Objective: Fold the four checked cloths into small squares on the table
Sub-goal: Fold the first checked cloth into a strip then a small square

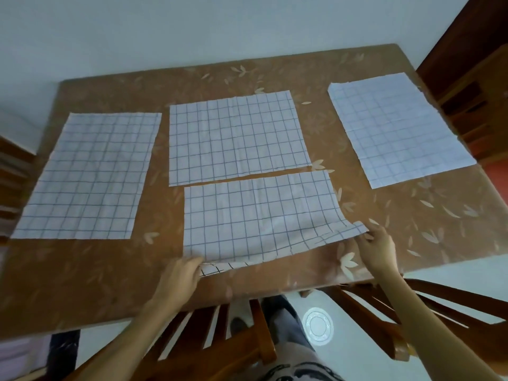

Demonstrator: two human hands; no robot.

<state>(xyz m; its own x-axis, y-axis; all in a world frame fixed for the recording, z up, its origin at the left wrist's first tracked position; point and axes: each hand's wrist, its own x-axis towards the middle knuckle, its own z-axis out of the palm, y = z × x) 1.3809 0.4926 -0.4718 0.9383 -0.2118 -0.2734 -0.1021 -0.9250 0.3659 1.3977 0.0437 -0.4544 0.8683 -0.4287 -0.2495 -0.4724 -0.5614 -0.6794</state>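
Now the near cloth (258,218), white with a thin dark grid of checks, lies unfolded on the brown leaf-patterned table (82,284), and both hands have hold of its near edge. The left hand (181,273) pinches the near left corner of this cloth, with the thumb on top and the fingers tucked under the fabric. The right hand (380,250) pinches the near right corner, which is raised off the table and pulled slightly outward, so the checks ripple and bend toward that corner. Along the lifted near edge a strip of the underside shows, with darker, bolder grid lines. The rest of the near cloth lies flat, with faint crease lines running across its middle. Just beyond it, almost touching its far edge, the far cloth (236,138) lies flat and unfolded. To the left of the near cloth, with a strip of bare table between them, lies the left cloth (88,177), also spread flat. Well off to the right and farther back, the right cloth (398,127) lies open at an angle near the table's edge. Nearer than the near cloth, below the table's edge, a wooden chair (220,339) shows.
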